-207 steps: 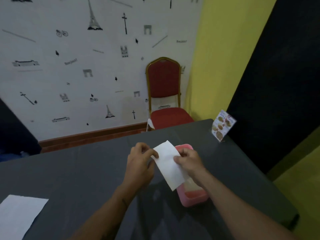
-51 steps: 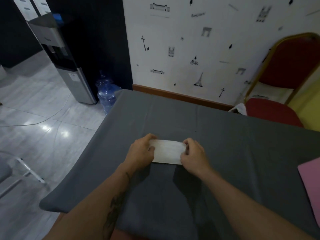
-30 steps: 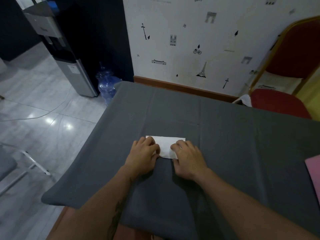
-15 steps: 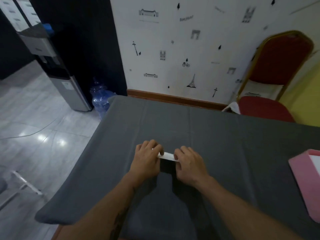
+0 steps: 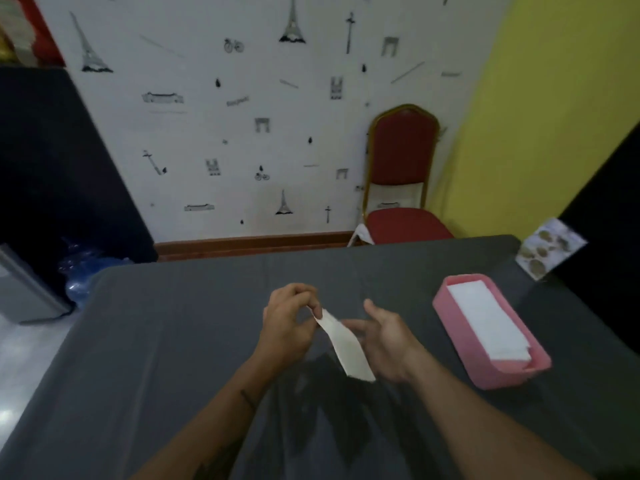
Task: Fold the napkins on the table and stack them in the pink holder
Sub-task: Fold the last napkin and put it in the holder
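Observation:
A folded white napkin (image 5: 346, 346) hangs as a narrow strip above the dark table, pinched at its top end by my left hand (image 5: 289, 325). My right hand (image 5: 384, 336) is just right of the strip with its fingers spread, touching or nearly touching it; I cannot tell which. The pink holder (image 5: 485, 370) lies to the right of both hands, and a stack of folded white napkins (image 5: 485, 323) fills it.
The table is covered by a dark grey cloth (image 5: 173, 358). A small menu card (image 5: 550, 249) stands at the far right corner. A red chair (image 5: 401, 188) stands behind the table by the wall. A water dispenser and bottle are on the floor at left.
Both hands pressed the napkin flat on the table half a second ago. Now my left hand has lifted the folded strip off the cloth, my right hand has opened, and the view has swung right.

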The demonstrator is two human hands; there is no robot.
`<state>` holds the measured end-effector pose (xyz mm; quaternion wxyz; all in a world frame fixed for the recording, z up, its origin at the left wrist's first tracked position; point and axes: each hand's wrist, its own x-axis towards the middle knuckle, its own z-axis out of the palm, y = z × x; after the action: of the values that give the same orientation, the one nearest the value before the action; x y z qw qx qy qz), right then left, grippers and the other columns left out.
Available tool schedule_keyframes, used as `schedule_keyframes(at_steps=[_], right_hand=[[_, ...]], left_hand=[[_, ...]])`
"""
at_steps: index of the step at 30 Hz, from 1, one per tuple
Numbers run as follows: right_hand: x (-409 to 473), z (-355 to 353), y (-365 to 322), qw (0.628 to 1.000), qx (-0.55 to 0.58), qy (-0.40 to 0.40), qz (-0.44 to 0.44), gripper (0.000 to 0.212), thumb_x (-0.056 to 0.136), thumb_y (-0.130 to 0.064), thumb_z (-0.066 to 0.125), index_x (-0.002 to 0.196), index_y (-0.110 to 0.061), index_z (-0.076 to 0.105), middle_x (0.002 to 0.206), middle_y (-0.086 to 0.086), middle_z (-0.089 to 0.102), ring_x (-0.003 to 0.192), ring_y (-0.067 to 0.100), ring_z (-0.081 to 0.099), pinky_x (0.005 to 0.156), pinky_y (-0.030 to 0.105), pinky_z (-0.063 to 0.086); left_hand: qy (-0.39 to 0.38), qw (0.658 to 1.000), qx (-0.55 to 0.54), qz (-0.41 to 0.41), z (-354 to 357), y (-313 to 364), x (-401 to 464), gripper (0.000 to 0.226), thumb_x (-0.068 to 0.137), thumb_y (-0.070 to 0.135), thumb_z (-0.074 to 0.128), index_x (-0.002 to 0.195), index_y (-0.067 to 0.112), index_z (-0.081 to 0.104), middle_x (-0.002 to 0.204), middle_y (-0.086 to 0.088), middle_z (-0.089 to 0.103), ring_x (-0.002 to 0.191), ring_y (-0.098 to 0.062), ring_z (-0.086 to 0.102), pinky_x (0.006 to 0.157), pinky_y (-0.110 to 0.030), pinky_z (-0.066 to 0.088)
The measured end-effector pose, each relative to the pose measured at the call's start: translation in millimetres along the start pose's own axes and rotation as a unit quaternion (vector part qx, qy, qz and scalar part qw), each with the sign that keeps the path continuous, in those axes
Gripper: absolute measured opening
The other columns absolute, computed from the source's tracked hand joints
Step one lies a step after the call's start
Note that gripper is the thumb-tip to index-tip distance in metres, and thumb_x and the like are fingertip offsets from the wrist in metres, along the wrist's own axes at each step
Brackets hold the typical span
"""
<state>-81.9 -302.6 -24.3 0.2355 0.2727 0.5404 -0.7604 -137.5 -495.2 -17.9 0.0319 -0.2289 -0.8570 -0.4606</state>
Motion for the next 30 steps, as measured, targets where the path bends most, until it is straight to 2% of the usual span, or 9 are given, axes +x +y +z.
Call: schedule_keyframes(at_steps=[6, 8, 11, 13, 17, 20, 23, 26, 30], right_hand=[[-48, -64, -26, 0.991, -0.062, 0.082, -0.09, 0.029, 0.097, -0.021, 0.06, 0.125, -0.015, 0.062, 0.121, 0.011, 0.065, 0.109, 0.033, 0.063, 0.089, 0.047, 0.055], [-59, -87, -34, 0.984, -0.082, 0.123, -0.102, 0.025, 0.095, -0.022, 0.064, 0.119, -0.021, 0.063, 0.118, 0.008, 0.066, 0.106, 0.032, 0.064, 0.092, 0.049, 0.056], [-72, -121, -43, 0.962, -0.136, 0.202, -0.127, 0.018, 0.091, -0.028, 0.068, 0.108, -0.027, 0.065, 0.114, 0.002, 0.068, 0.102, 0.028, 0.066, 0.093, 0.049, 0.056], [-78, -145, -47, 0.954, -0.14, 0.225, -0.143, 0.016, 0.091, -0.024, 0.066, 0.108, -0.025, 0.067, 0.112, 0.002, 0.07, 0.099, 0.027, 0.067, 0.087, 0.047, 0.058], [-92, -188, -60, 0.929, -0.161, 0.287, -0.172, 0.015, 0.091, -0.01, 0.061, 0.102, -0.016, 0.068, 0.098, 0.003, 0.07, 0.084, 0.021, 0.067, 0.061, 0.03, 0.051], [-92, -221, -66, 0.905, -0.186, 0.338, -0.176, 0.015, 0.088, -0.007, 0.061, 0.099, -0.014, 0.07, 0.092, 0.002, 0.07, 0.08, 0.016, 0.064, 0.059, 0.028, 0.049], [-85, -250, -65, 0.874, -0.279, 0.368, -0.151, 0.02, 0.088, -0.009, 0.064, 0.106, -0.017, 0.068, 0.107, 0.003, 0.069, 0.087, 0.014, 0.062, 0.069, 0.027, 0.05], [-83, -268, -53, 0.818, -0.405, 0.389, -0.121, 0.041, 0.086, -0.012, 0.069, 0.125, -0.019, 0.059, 0.12, 0.004, 0.062, 0.104, 0.018, 0.061, 0.081, 0.031, 0.054], [-88, -276, -33, 0.728, -0.565, 0.343, -0.179, 0.051, 0.089, -0.026, 0.066, 0.137, -0.024, 0.049, 0.137, -0.002, 0.049, 0.123, 0.018, 0.048, 0.103, 0.036, 0.046]], left_hand=[[-0.052, 0.998, -0.014, 0.012, 55, 58, 25, 0.03, 0.079, 0.001, 0.072, 0.076, 0.028, 0.06, 0.124, 0.014, 0.046, 0.121, -0.009, 0.041, 0.102, -0.035, 0.04], [-0.072, 0.997, -0.035, -0.007, 75, 76, 30, 0.027, 0.082, 0.001, 0.069, 0.081, 0.027, 0.062, 0.129, 0.011, 0.043, 0.121, -0.009, 0.041, 0.1, -0.028, 0.04], [-0.105, 0.98, -0.137, -0.098, 104, 107, 35, 0.027, 0.091, -0.001, 0.056, 0.092, 0.024, 0.065, 0.122, 0.005, 0.048, 0.099, -0.015, 0.059, 0.081, -0.026, 0.056], [-0.126, 0.952, -0.23, -0.158, 125, 129, 38, 0.025, 0.093, -0.002, 0.05, 0.1, 0.016, 0.065, 0.118, 0.001, 0.056, 0.094, -0.017, 0.063, 0.072, -0.025, 0.058], [-0.136, 0.917, -0.302, -0.22, 173, 162, 48, 0.026, 0.093, -0.004, 0.049, 0.107, 0.007, 0.068, 0.115, -0.006, 0.062, 0.099, -0.022, 0.065, 0.078, -0.028, 0.059], [-0.146, 0.934, -0.234, -0.226, 212, 173, 58, 0.033, 0.093, 0.0, 0.05, 0.123, 0.006, 0.062, 0.127, -0.011, 0.059, 0.102, -0.02, 0.062, 0.083, -0.027, 0.056], [-0.184, 0.952, -0.109, -0.218, 246, 175, 65, 0.045, 0.095, 0.006, 0.047, 0.139, 0.014, 0.049, 0.141, -0.009, 0.049, 0.104, -0.016, 0.059, 0.076, -0.018, 0.052], [-0.204, 0.958, 0.072, -0.19, 268, 176, 63, 0.051, 0.092, 0.012, 0.056, 0.141, 0.024, 0.044, 0.146, -0.004, 0.044, 0.124, -0.025, 0.051, 0.097, -0.038, 0.05], [-0.178, 0.955, 0.22, -0.09, 276, 176, 52, 0.048, 0.092, 0.029, 0.057, 0.139, 0.028, 0.045, 0.152, 0.002, 0.034, 0.136, -0.023, 0.033, 0.112, -0.044, 0.032]])
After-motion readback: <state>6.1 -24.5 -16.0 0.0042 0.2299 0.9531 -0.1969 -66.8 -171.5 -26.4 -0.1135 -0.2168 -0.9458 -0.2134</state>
